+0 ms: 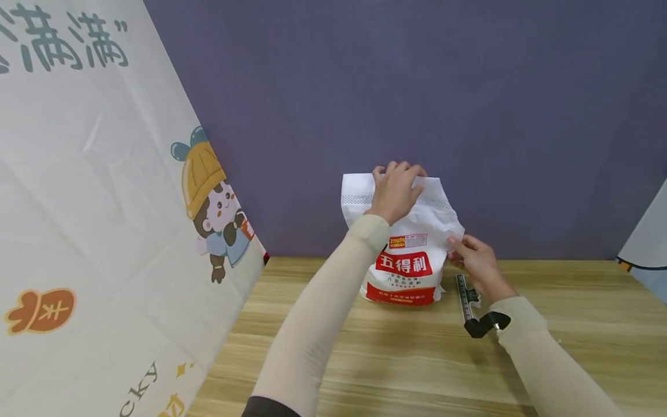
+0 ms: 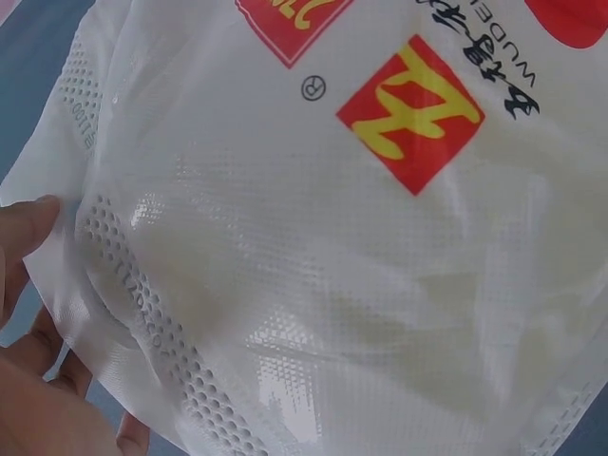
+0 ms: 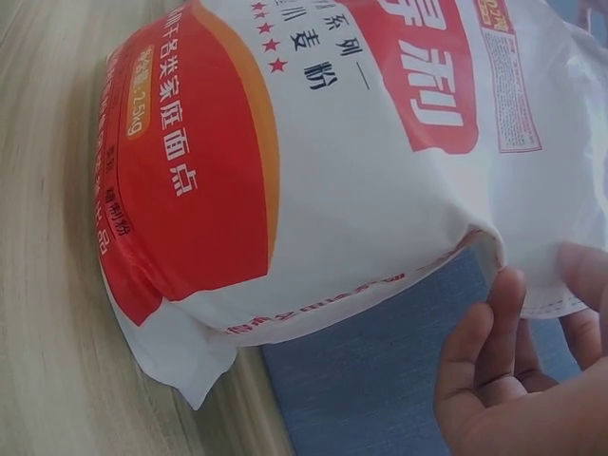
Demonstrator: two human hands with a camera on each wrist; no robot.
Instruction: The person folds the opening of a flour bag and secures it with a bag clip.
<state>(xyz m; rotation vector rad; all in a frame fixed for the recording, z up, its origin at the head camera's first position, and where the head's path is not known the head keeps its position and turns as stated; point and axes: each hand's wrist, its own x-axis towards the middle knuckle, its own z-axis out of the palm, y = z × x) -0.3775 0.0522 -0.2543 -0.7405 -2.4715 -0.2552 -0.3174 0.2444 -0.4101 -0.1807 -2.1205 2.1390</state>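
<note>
A white flour bag (image 1: 403, 265) with red panels and Chinese lettering stands upright on the wooden tabletop (image 1: 406, 359). My left hand (image 1: 394, 194) grips its flat top band, fingers reaching over the upper edge; the left wrist view shows the thumb and fingers (image 2: 33, 223) at the dotted seam. On the bag's right side, my right hand (image 1: 476, 263) pinches the edge of the upper part between thumb and fingers. The right wrist view has the bag's full lower body (image 3: 351, 190) resting on the table, a loose bottom corner (image 3: 185, 361) sticking out.
Behind the bag rises a dark blue-grey panel (image 1: 292, 116). A white printed sheet (image 1: 104, 220) with cartoon figures runs along the left side. A black strip-like device (image 1: 465, 298) sits by my right wrist, over the table.
</note>
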